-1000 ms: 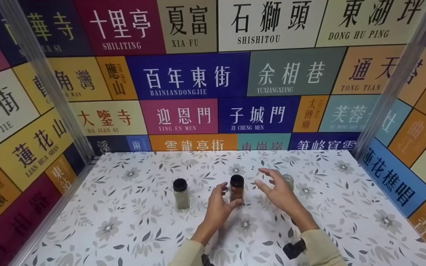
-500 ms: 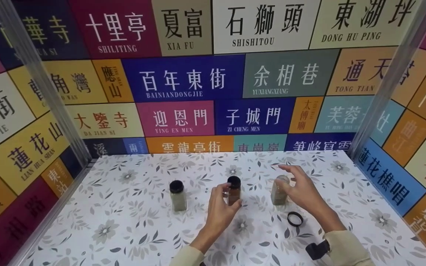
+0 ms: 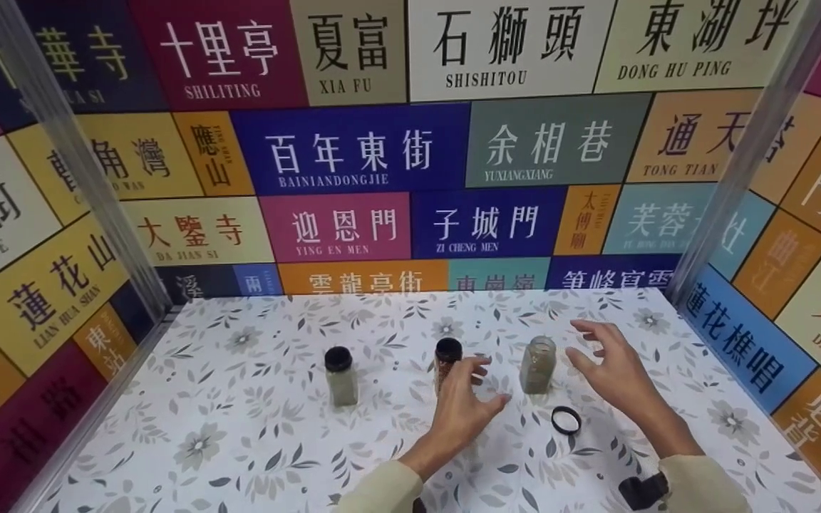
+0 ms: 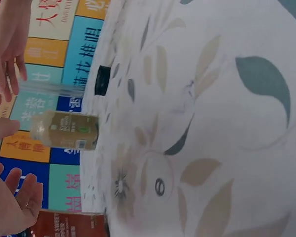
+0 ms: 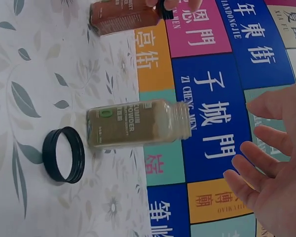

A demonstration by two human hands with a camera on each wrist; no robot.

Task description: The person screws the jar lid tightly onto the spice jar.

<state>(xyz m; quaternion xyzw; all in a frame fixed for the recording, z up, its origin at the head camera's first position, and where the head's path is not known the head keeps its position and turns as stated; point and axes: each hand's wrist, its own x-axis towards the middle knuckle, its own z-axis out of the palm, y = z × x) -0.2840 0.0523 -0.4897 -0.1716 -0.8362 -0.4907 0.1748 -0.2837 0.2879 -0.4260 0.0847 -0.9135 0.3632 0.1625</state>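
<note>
An uncapped glass spice jar (image 3: pixel 539 367) of tan powder stands upright on the right, its threaded neck bare and the word "POWDER" on its label in the right wrist view. Its black screw lid (image 5: pixel 64 154) lies on the table close by, white inside facing up. My right hand (image 3: pixel 617 374) hovers just right of this jar, fingers spread and holding nothing. Between the jars, my left hand (image 3: pixel 462 406) has its fingers loosely bent around air. It partly hides the middle jar (image 3: pixel 446 350), which is black-capped with red-brown contents.
A third jar (image 3: pixel 341 381), black-capped with pale green contents, stands on the left. White floral cloth (image 3: pixel 239 434) covers the table. Panels with large printed characters (image 3: pixel 353 149) wall in the back and both sides, with clear corner posts (image 3: pixel 731 171).
My right hand has withdrawn rightward from the uncapped jar, leaving it in full view. My left hand has let go of the middle jar and shifted right in front of it.
</note>
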